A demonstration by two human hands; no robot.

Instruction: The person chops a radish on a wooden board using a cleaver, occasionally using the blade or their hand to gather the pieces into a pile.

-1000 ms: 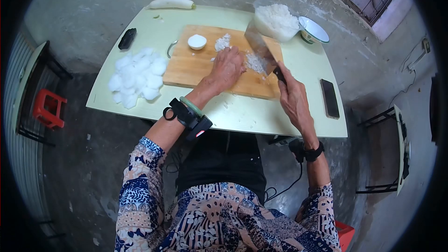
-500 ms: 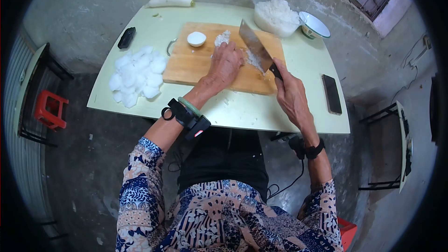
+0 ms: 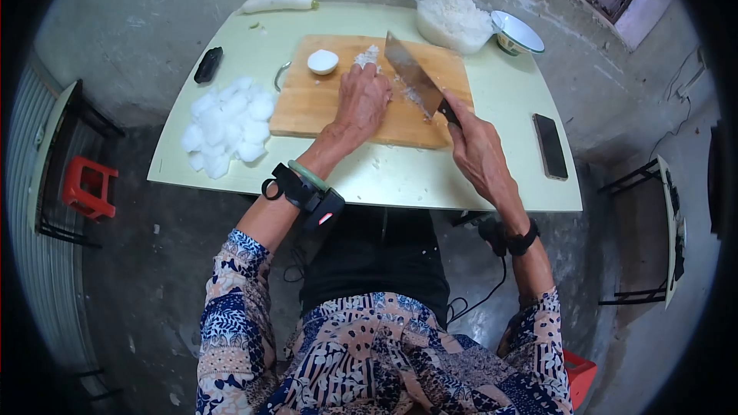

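My right hand (image 3: 478, 146) is closed around the black handle of a cleaver (image 3: 415, 75), whose broad blade slants up and left over the wooden cutting board (image 3: 307, 114). Small bits of chopped white radish (image 3: 412, 95) lie along the blade's edge. On the board, my left hand (image 3: 364, 97) is closed with its fingers curled down on white radish shreds (image 3: 369, 55), which show past the fingertips. What lies under the palm is hidden. A rounded piece of white radish (image 3: 323, 62) sits at the board's upper left, apart from both hands.
Left of the board lies a pile of thin white slices (image 3: 224, 127), with a black object (image 3: 208, 65) behind it. A whole white radish (image 3: 278, 3) rests at the back. A tub of white shreds (image 3: 455, 21), an enamel bowl (image 3: 518, 33) and a phone (image 3: 550, 146) are on the right.
My left hand has shifted slightly left on the board. The cleaver has also moved a little left, still in my right hand. The view has shifted slightly.
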